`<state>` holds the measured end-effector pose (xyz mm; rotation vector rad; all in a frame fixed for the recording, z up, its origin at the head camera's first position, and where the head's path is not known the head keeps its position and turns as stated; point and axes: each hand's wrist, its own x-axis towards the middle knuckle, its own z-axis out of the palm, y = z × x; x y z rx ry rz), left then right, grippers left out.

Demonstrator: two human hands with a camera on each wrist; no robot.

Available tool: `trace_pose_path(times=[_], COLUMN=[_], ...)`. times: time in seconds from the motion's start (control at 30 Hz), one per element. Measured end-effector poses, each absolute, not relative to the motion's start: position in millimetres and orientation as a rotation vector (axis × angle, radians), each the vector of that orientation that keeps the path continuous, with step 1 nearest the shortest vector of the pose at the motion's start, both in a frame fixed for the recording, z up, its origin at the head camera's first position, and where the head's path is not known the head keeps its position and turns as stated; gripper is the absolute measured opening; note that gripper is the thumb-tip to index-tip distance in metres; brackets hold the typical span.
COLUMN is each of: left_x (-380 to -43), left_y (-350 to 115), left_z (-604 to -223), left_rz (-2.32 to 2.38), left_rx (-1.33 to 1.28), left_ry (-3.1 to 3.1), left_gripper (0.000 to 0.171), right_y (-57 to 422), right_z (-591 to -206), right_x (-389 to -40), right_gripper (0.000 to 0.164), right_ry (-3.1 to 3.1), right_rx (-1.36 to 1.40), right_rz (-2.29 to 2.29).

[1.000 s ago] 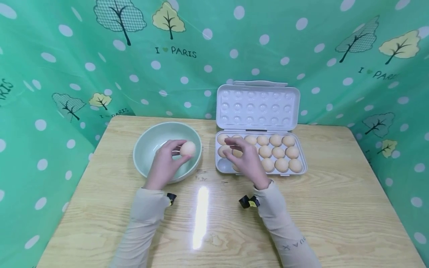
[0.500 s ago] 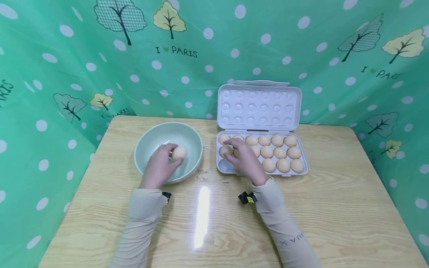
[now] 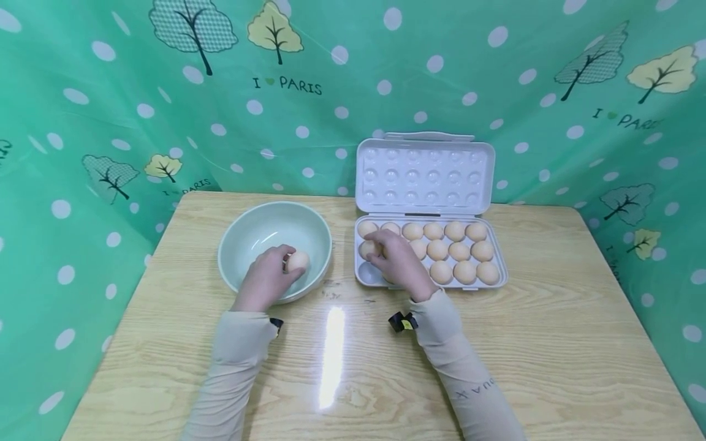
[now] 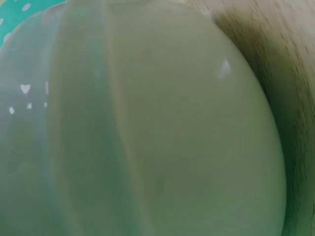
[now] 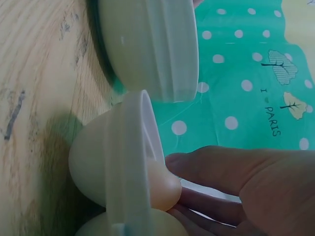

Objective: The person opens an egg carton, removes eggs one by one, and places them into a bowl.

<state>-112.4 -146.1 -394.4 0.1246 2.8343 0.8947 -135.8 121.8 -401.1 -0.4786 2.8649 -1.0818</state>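
Note:
My left hand holds a pale egg between thumb and fingers, over the inside of the light green bowl. Whether that egg touches the bowl's bottom I cannot tell. The bowl's outer wall fills most of the left wrist view, with no hand showing there. Over the left end of the egg box, my right hand has thumb and fingers around an egg still seated in its cup. In the head view this egg is partly covered by the fingers.
The egg box has its lid raised at the back, and several eggs fill its rows. Its front-left cup holds no egg. A wooden table lies under everything, with a green patterned cloth hanging behind.
The left hand has moved leftward and lower into the bowl with its egg. My right hand has come down, its fingers drawing in around an egg at the box's left end.

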Motion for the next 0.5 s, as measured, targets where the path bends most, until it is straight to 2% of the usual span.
trace_pose_path(times=[0.27, 0.5], left_x=[-113.5, -112.3], left_y=[-143.0, -145.5], left_z=[-396.9, -396.6], left_rz=[0.831, 0.807], left_rx=[0.103, 0.059], left_ry=[2.805, 2.79], left_gripper=[0.046, 0.053], right_y=[119.2, 113.9], right_z=[-402.1, -406.0], right_x=[-135.6, -136.2], right_gripper=[0.029, 0.029], right_ry=[2.919, 2.984], right_rx=[-0.494, -0.507], right_rz=[-0.938, -0.891])
